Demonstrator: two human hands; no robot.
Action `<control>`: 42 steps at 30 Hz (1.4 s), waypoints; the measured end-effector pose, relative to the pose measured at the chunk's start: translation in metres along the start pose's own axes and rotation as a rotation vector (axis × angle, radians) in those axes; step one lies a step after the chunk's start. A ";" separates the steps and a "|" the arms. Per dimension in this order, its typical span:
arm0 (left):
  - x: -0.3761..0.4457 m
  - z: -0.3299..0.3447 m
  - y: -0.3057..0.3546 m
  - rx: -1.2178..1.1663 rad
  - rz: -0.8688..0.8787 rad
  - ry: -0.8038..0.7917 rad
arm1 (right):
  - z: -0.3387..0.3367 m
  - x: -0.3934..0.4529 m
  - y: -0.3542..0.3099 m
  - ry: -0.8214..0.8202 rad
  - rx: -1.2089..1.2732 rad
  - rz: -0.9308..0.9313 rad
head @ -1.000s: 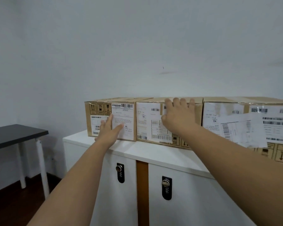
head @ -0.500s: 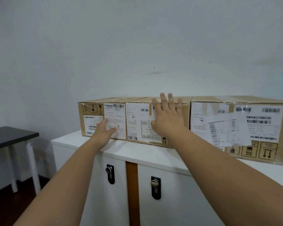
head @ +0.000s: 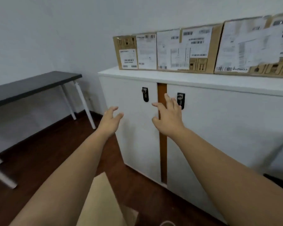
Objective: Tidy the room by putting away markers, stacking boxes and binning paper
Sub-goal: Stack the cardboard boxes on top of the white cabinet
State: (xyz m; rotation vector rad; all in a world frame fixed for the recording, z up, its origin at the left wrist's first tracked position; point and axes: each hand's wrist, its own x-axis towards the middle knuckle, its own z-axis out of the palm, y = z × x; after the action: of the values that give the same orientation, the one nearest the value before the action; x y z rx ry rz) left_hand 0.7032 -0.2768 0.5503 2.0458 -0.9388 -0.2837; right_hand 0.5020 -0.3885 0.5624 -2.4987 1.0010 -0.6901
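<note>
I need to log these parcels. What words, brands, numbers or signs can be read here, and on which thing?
"COMONE": white label on the left cardboard box, beside a barcode.
"COMONE", upside down: label at the bottom of the right cardboard box.
Printed handling pictograms, some with arrows: on all three boxes, including the middle cardboard box.
All other label text and barcode numbers: too blurred to read.
</note>
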 end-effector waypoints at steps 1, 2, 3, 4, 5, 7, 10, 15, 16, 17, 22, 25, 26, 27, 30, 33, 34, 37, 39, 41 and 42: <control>-0.017 -0.004 -0.017 0.001 -0.034 -0.002 | 0.012 -0.015 0.001 -0.082 0.017 0.029; -0.036 -0.008 -0.033 0.014 -0.065 -0.004 | 0.024 -0.029 0.002 -0.153 0.021 0.054; -0.053 -0.010 -0.051 0.033 -0.094 -0.003 | 0.035 -0.042 0.002 -0.214 0.016 0.080; -0.070 -0.012 -0.068 0.049 -0.127 -0.004 | 0.046 -0.054 0.003 -0.270 0.013 0.104; -0.088 -0.014 -0.084 0.052 -0.162 -0.007 | 0.057 -0.066 0.002 -0.326 0.019 0.131; -0.124 -0.018 -0.117 0.037 -0.241 -0.017 | 0.081 -0.090 0.002 -0.434 0.044 0.171; -0.177 -0.026 -0.166 0.133 -0.312 -0.057 | 0.112 -0.133 -0.009 -0.610 0.161 0.230; -0.269 -0.040 -0.227 0.493 -0.424 0.030 | 0.160 -0.216 -0.020 -0.821 0.434 0.459; -0.288 -0.042 -0.236 0.475 -0.464 0.060 | 0.166 -0.230 -0.021 -0.818 0.465 0.504; -0.307 -0.044 -0.237 0.434 -0.521 0.095 | 0.169 -0.244 -0.022 -0.808 0.501 0.552; -0.363 -0.032 -0.291 -0.084 -0.820 -0.007 | 0.186 -0.295 -0.036 -0.709 0.760 0.723; -0.385 -0.021 -0.269 -0.414 -0.751 0.062 | 0.185 -0.303 -0.043 -0.565 0.801 0.734; -0.390 -0.021 -0.251 -0.525 -0.715 0.067 | 0.182 -0.302 -0.042 -0.529 0.802 0.725; -0.393 -0.020 -0.235 -0.619 -0.664 0.036 | 0.174 -0.300 -0.042 -0.499 0.811 0.708; -0.389 -0.019 -0.208 -0.798 -0.581 -0.027 | 0.148 -0.288 -0.036 -0.435 0.865 0.662; -0.363 -0.027 -0.182 -0.831 -0.444 0.019 | 0.120 -0.266 -0.035 -0.368 0.965 0.602; -0.350 -0.031 -0.173 -0.838 -0.379 0.023 | 0.110 -0.256 -0.035 -0.344 1.006 0.578; -0.314 -0.051 -0.127 -0.869 -0.214 0.019 | 0.066 -0.228 -0.044 -0.251 1.122 0.459; -0.292 -0.067 -0.091 -0.868 -0.119 0.027 | 0.032 -0.211 -0.052 -0.182 1.200 0.368; -0.275 -0.083 -0.053 -0.837 -0.002 0.030 | -0.007 -0.198 -0.059 -0.123 1.238 0.264; -0.268 -0.088 -0.035 -0.822 0.053 0.031 | -0.025 -0.192 -0.061 -0.091 1.242 0.224</control>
State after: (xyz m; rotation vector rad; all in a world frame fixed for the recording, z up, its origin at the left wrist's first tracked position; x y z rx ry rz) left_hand 0.5801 -0.0211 0.5424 1.2634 -0.6914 -0.5094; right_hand 0.3997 -0.2129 0.5541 -1.2965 0.5101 -0.7714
